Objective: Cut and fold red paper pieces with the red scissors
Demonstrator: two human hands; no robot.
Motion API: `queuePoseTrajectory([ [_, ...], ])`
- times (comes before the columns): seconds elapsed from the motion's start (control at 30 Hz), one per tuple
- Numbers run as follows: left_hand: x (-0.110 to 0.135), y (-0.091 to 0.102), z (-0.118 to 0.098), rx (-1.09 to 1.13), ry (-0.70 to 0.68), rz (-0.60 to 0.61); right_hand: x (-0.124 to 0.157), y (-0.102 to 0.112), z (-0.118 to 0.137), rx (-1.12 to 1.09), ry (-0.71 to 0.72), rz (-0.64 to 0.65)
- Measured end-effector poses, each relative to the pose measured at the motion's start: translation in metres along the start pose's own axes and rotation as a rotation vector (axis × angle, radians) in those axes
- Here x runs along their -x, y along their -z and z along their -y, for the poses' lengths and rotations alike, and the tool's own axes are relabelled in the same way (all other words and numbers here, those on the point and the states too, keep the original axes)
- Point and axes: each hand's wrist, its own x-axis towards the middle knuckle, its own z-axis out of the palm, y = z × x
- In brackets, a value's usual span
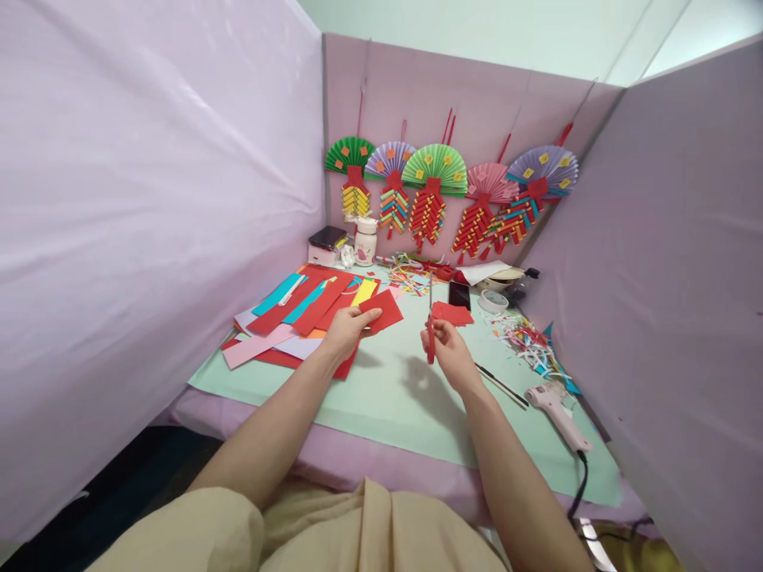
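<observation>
Beige clothing (381, 528) fills the near edge, and two bare forearms reach forward over a pale green mat (381, 413). Pinched between thumb and fingers of the left hand (349, 330), a red paper piece (387, 309) is held above the mat, its free end pointing away and to the right. Grasped in the right hand (448, 349), red-handled scissors (430, 346) point blades away from the body, long axis nearly straight up the view, apart from the paper (whether the blades are parted, I cannot tell). Just beyond that hand lie red paper cutouts (454, 314), near a black phone (459, 295) and a white tape roll (493, 301). Farther back, a white lidded bottle (366, 248), contents hidden, stands near a pale box (323, 255) topped by something flat and dark. Fan-shaped paper ornaments (434, 165) hang behind.
</observation>
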Motion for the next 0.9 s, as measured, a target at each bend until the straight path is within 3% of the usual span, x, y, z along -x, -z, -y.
queuePoseTrajectory([
  [0.27,0.001,0.008,-0.014,-0.015,-0.046,0.031,0.025,-0.012,0.008,0.032,-0.092,0.211],
  [0.5,0.003,0.008,-0.019,-0.075,-0.043,-0.039,0.028,-0.018,-0.002,0.090,-0.109,0.335],
  [0.9,0.008,0.004,-0.025,-0.106,0.037,-0.016,0.030,-0.020,-0.002,0.002,-0.141,0.424],
])
